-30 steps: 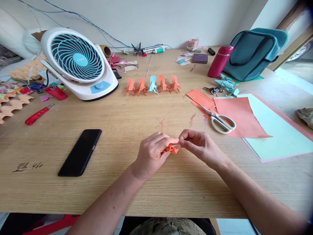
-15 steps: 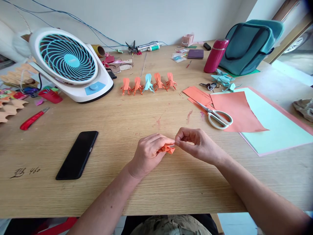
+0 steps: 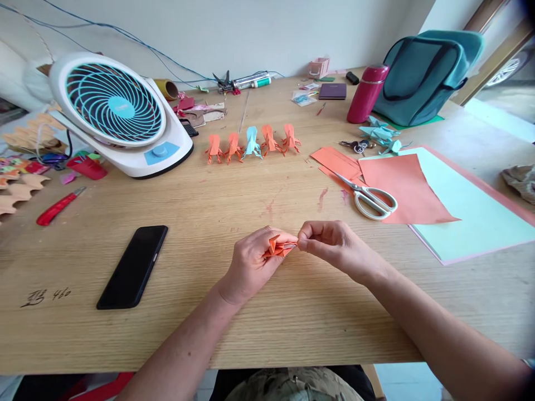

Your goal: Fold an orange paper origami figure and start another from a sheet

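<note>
Between my two hands, low over the near middle of the table, is a small folded orange paper figure (image 3: pixel 279 248). My left hand (image 3: pixel 251 257) is closed around its left side, the fingers behind it and partly hidden. With thumb and forefinger my right hand (image 3: pixel 330 245) pinches the thin right tip of the paper. Farther back stands a row of folded paper insects, several orange (image 3: pixel 271 138) and one light blue (image 3: pixel 252 142). Scissors with white handles (image 3: pixel 370 201) lie to the right on an orange sheet (image 3: pixel 409 186).
A black phone (image 3: pixel 132 267) and a red utility knife (image 3: pixel 58 207) lie at left, near a white fan (image 3: pixel 167 133). Pale blue sheets (image 3: pixel 468 236), keys (image 3: pixel 358 146), blue folded figures (image 3: pixel 378 132), a pink bottle (image 3: pixel 368 93) and a teal bag (image 3: pixel 418 83) occupy the right.
The orange figure has turned in my left hand, so a pointed flap now stands up by the fingers. My right hand keeps its pinch at the tip, barely shifted.
</note>
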Demonstrator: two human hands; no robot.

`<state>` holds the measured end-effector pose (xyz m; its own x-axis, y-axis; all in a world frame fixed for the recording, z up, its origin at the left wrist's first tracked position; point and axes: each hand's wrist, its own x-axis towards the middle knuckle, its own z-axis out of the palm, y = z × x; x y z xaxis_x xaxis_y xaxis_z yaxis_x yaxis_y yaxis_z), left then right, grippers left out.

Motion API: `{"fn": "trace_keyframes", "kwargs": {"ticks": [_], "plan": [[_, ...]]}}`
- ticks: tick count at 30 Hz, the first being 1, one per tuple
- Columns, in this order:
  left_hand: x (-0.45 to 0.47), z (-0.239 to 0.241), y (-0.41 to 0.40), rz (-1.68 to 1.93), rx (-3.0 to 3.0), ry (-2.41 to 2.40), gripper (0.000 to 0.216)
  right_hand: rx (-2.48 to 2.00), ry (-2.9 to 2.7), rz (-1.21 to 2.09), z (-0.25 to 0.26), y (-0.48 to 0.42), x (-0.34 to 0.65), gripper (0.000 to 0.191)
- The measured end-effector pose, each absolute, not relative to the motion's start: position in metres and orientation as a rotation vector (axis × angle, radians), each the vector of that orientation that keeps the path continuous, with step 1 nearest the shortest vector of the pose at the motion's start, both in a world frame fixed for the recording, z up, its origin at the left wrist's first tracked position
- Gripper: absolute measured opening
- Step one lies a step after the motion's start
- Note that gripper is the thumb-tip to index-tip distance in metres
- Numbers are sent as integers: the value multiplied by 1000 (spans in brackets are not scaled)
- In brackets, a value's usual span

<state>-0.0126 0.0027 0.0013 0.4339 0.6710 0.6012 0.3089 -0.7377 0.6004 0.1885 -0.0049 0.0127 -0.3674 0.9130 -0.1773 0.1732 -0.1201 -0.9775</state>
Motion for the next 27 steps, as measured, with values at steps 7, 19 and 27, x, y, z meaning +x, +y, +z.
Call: {"fn": "trace_keyframes", "kwargs": {"ticks": [7, 19, 27], "plan": [[-12, 2, 3, 1240, 2226, 801, 13, -1201, -1497, 1603, 11, -2, 191, 31], [-8, 2, 0, 1164, 2161, 905, 11, -1219, -1647, 1477, 9, -3, 194, 19], [-9, -4, 1, 1204, 2215, 942, 10, -1226, -1633, 1408, 10, -5, 189, 19]]}}
